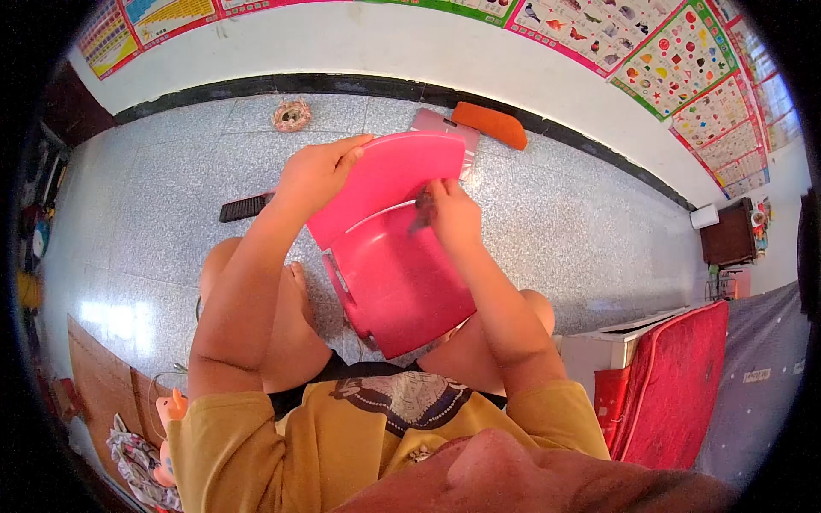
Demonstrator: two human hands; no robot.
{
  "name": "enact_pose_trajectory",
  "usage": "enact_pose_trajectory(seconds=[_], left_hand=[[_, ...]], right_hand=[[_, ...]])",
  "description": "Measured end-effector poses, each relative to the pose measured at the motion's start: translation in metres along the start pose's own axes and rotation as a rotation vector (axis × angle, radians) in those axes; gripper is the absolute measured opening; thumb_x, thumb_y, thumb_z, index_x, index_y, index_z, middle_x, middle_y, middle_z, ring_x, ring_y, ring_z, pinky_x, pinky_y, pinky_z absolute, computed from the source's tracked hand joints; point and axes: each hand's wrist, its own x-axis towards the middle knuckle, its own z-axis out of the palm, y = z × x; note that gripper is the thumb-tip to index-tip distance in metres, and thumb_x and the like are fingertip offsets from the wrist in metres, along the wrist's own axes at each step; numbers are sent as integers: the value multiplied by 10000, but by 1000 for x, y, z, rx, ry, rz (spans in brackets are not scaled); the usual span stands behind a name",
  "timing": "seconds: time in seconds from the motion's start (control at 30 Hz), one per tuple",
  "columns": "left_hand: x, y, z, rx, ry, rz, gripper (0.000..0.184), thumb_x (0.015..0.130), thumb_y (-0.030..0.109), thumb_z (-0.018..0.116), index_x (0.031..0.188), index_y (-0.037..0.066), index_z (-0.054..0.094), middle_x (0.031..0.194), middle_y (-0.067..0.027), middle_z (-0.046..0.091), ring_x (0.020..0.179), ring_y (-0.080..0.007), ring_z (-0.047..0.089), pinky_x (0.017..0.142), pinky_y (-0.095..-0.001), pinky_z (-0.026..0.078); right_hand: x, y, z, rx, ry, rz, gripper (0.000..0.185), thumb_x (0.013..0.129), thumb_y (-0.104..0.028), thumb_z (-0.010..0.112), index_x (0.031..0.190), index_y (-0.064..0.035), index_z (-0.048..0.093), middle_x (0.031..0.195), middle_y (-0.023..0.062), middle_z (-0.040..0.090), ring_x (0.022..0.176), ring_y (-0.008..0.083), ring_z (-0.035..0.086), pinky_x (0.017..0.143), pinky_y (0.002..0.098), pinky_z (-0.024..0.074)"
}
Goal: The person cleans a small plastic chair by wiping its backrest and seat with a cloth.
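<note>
A small pink plastic chair (402, 282) stands between my knees, its backrest (398, 171) toward the wall. My left hand (316, 175) is closed on the upper left edge of the backrest, thumb over the rim. In my right hand (453, 214) is a dark grey crumpled wad (422, 210), pressed to the chair near where backrest and seat meet. The wad is blurred; whether it is a rag or a scrubber I cannot tell. Beside my left forearm, a brush (245, 208) with black bristles lies on the floor.
By the wall lie a round woven ring (292, 115), an orange curved object (489, 125) and a greyish-pink flat item (445, 126), partly behind the backrest. To my right stands a white cabinet (590, 355) beside a red padded panel (676, 385). Posters (581, 34) cover the wall.
</note>
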Motion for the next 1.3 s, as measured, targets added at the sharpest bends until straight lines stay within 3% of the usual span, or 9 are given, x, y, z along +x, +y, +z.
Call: enact_pose_trajectory(seconds=[0.13,0.23,0.33,0.43,0.53,0.63,0.83,1.03,1.3], left_hand=[[0,-2,1,-16,-9,-4,355,1056,385,537,1362,284,687,1148,-147,741,1005,-399,715,876,-480,570],[0,-4,1,-28,-17,12,363,1056,384,535,1374,282,678,1179,-149,734,1031,-409,710,894,-483,568],[-1,-3,2,-11,7,17,350,1057,384,536,1355,288,692,1112,-150,747,974,-391,719,852,-480,569],[-1,-2,1,-7,6,14,347,1058,387,535,1350,292,696,1082,-151,753,951,-381,722,834,-480,569],[-1,-4,3,-21,6,21,350,1058,391,534,1356,292,691,1092,-154,750,964,-381,718,840,-479,567],[-1,4,-3,14,-31,-16,353,1057,391,534,1357,287,689,1106,-156,746,979,-385,714,845,-478,565],[-1,-6,3,-32,1,34,363,1059,378,528,1367,260,680,1135,-176,736,1025,-412,705,877,-489,561],[0,-1,-3,-25,-51,-17,367,1061,378,524,1375,264,675,1149,-189,730,1043,-428,699,892,-494,560],[-3,3,-2,23,-26,-6,365,1061,384,526,1381,291,674,1080,-174,744,959,-396,715,834,-490,565]], right_hand=[[15,-2,-26,78,328,-33,310,826,-97,773,1108,-126,649,1022,124,635,915,356,690,721,451,572],[19,3,-23,53,344,-62,318,809,-102,796,1086,-132,642,1015,111,630,884,352,687,700,442,566],[16,0,-24,49,144,20,172,922,-165,650,1087,-140,609,1046,146,661,931,388,686,737,498,567],[9,1,-15,5,78,26,153,949,-183,606,1097,-146,599,1038,154,670,915,399,699,735,511,571],[-1,8,6,-74,-62,18,267,866,-162,740,1088,-114,599,972,139,654,829,375,700,668,477,572],[-6,7,21,-47,-253,114,295,877,-201,744,1114,-113,591,997,154,665,840,391,702,687,499,574],[5,5,-12,69,246,-26,263,876,-164,773,1073,-80,620,1018,160,661,865,395,686,728,480,562],[14,1,-16,52,196,10,235,873,-133,772,1045,-74,624,1001,151,651,864,393,680,726,468,559],[-7,10,23,-18,-112,77,276,853,-139,778,1062,-79,607,1017,161,657,887,413,686,753,505,568]])
